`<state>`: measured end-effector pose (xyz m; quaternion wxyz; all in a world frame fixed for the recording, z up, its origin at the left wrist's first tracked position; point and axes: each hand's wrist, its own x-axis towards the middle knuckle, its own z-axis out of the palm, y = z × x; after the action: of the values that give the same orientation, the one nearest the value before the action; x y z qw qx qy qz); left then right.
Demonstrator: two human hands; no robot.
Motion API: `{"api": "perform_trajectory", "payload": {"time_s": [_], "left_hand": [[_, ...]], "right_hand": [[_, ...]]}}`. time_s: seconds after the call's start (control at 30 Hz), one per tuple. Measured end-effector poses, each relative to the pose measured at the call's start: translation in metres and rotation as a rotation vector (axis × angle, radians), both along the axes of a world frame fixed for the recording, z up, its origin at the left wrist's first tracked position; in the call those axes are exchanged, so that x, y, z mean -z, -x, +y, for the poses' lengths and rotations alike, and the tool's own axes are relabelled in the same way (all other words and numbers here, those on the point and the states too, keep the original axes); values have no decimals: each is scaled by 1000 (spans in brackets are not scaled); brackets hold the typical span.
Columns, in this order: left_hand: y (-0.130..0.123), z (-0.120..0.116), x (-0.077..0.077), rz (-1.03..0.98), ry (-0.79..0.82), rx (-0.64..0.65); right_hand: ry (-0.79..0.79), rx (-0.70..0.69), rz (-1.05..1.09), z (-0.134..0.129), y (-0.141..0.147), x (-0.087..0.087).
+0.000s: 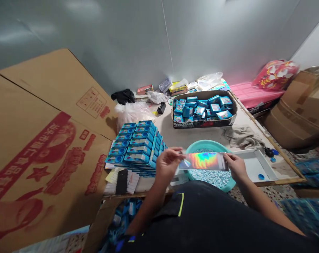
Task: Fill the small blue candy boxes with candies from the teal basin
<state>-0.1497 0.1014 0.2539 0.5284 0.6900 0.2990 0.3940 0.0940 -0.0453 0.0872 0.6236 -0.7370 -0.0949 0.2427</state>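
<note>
Left hand (168, 165) pinches one end of a shiny rainbow sheet (205, 161) between thumb and fingers, while the right hand (235, 166) grasps the opposite end. Held this way, the sheet lies level between the two hands, just in front of the person's dark clothing (209, 214), and hides part of the teal bowl (211, 143) below it. Small pale pellets (209, 178) fill much of that bowl.

Just beyond the right hand, a shallow white tray (254, 162) sits near the table's edge with a blue cap (261, 176) in it; the right hand and forearm cover its near left part. On the other side, a black flat thing (121, 181) lies over some papers (133, 181), with a tall stack of blue packs (139, 149) behind, close to the left hand.

Farther in, a crumpled grey cloth (243, 137) rests on the white table (163, 124) behind the tray. Past the bowl stands an open box (201, 123) heaped with loose blue packets (200, 111). Clear plastic bags (135, 112) and a black cloth (123, 96) lie behind the stack. A large cardboard carton (43, 147) walls off the left side; another brown carton (299, 105) stands at the right, near a pink box (243, 93) with a red patterned bag (276, 75) on it. Behind everything rises a grey wall (138, 42).
</note>
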Motion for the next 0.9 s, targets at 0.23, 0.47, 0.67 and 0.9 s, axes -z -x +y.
{"api": "perform_trajectory", "payload": {"time_s": [0.23, 0.47, 0.67, 0.9], "left_hand": [[41, 76, -32, -2, -80, -451], [41, 107, -43, 2, -64, -460], [45, 124, -48, -39, 67, -429], [56, 144, -49, 154, -38, -453]], "right_hand": [[100, -343, -694, 43, 17, -43], [-503, -975, -372, 176, 112, -153], [-676, -770, -89, 242, 156, -161], [-793, -781, -2, 257, 166, -151]]}}
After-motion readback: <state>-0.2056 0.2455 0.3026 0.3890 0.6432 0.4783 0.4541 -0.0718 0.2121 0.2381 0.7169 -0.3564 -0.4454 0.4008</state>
